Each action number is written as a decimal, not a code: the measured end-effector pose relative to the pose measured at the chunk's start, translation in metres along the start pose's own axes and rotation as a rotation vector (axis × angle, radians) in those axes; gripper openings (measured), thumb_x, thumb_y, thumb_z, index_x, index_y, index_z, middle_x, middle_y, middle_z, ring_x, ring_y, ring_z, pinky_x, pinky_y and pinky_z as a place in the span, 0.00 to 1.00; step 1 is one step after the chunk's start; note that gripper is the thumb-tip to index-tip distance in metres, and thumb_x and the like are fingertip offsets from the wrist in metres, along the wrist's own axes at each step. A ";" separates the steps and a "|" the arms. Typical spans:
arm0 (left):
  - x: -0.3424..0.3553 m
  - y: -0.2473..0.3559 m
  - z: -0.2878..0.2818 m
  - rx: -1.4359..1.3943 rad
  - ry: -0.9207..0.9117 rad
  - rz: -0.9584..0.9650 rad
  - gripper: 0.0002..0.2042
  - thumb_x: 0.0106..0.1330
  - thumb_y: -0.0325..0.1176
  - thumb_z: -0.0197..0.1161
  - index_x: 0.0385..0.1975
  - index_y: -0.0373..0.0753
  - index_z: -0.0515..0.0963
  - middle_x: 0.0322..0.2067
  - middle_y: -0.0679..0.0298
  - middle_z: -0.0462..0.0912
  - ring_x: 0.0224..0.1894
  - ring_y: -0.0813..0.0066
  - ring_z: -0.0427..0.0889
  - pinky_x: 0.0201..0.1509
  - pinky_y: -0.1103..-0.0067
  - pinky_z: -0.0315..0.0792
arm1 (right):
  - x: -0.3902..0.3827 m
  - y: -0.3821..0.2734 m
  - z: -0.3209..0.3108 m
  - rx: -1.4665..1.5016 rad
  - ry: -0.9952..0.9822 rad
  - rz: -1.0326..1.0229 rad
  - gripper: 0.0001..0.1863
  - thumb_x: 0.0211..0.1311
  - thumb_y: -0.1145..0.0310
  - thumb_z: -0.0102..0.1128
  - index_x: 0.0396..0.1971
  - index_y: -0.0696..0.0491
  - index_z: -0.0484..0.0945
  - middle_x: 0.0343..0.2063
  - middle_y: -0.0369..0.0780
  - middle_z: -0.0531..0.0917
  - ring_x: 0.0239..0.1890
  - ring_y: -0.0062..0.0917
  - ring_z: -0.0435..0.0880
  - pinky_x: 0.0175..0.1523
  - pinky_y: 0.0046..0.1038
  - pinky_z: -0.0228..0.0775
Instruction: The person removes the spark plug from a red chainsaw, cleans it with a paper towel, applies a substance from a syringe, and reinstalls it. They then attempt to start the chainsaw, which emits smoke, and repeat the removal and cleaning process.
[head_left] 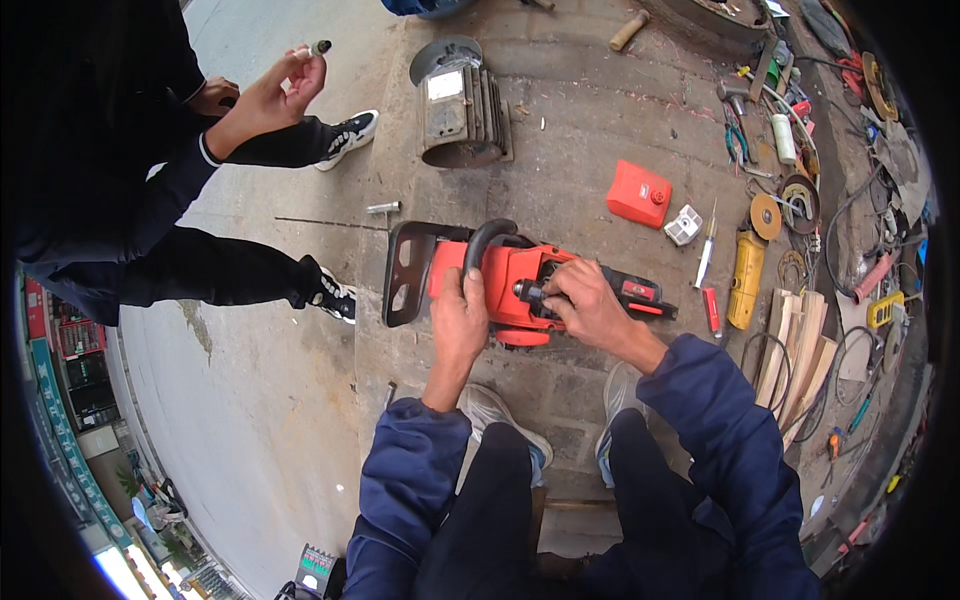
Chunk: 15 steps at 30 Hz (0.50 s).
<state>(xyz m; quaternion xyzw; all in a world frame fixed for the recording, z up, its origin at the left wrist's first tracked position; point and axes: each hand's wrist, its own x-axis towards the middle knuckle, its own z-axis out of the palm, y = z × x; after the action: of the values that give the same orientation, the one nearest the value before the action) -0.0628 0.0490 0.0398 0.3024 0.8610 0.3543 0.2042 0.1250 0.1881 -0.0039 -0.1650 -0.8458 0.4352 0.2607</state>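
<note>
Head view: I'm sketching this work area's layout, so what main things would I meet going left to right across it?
Co-worker's raised hand, red chainsaw body, white syringe-like tube, yellow angle grinder, yellow-cased object.

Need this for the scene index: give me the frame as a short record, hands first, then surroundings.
left hand: against the curved black handle
right hand: fingers around a dark cylindrical part
machine: red chainsaw, on the ground
right side: red container, yellow angle grinder, wood strips
beyond machine: finned motor
other person: at left, raised hand holding a small part
unclear: what that small part is
</note>
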 end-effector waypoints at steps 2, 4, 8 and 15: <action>0.002 -0.001 0.001 -0.020 0.005 0.010 0.20 0.84 0.47 0.54 0.39 0.33 0.75 0.22 0.44 0.78 0.26 0.43 0.83 0.31 0.58 0.72 | -0.002 0.002 0.002 -0.008 0.013 0.007 0.11 0.55 0.77 0.73 0.36 0.58 0.79 0.35 0.44 0.83 0.44 0.42 0.82 0.56 0.42 0.69; 0.002 0.000 -0.001 -0.030 0.013 0.022 0.20 0.84 0.48 0.54 0.39 0.33 0.74 0.22 0.44 0.79 0.26 0.42 0.83 0.32 0.58 0.72 | -0.001 0.001 0.003 -0.007 0.020 0.004 0.12 0.55 0.77 0.73 0.36 0.58 0.79 0.35 0.44 0.83 0.44 0.41 0.82 0.56 0.42 0.69; 0.002 0.005 -0.004 -0.015 0.001 0.016 0.21 0.84 0.49 0.54 0.38 0.34 0.73 0.22 0.44 0.79 0.27 0.39 0.82 0.32 0.57 0.72 | 0.003 -0.004 0.004 -0.004 0.032 0.017 0.12 0.54 0.77 0.73 0.36 0.57 0.79 0.35 0.43 0.82 0.44 0.41 0.82 0.56 0.42 0.69; 0.000 0.004 -0.004 -0.018 -0.024 -0.014 0.21 0.84 0.50 0.52 0.40 0.35 0.73 0.22 0.42 0.79 0.29 0.36 0.83 0.33 0.54 0.73 | 0.014 0.003 -0.009 -0.030 -0.098 -0.015 0.13 0.54 0.74 0.77 0.36 0.56 0.79 0.34 0.42 0.83 0.43 0.42 0.82 0.53 0.42 0.70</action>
<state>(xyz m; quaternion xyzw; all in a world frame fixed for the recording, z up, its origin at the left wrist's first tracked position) -0.0636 0.0496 0.0457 0.2987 0.8575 0.3568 0.2197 0.1187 0.2027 0.0026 -0.1409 -0.8652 0.4281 0.2197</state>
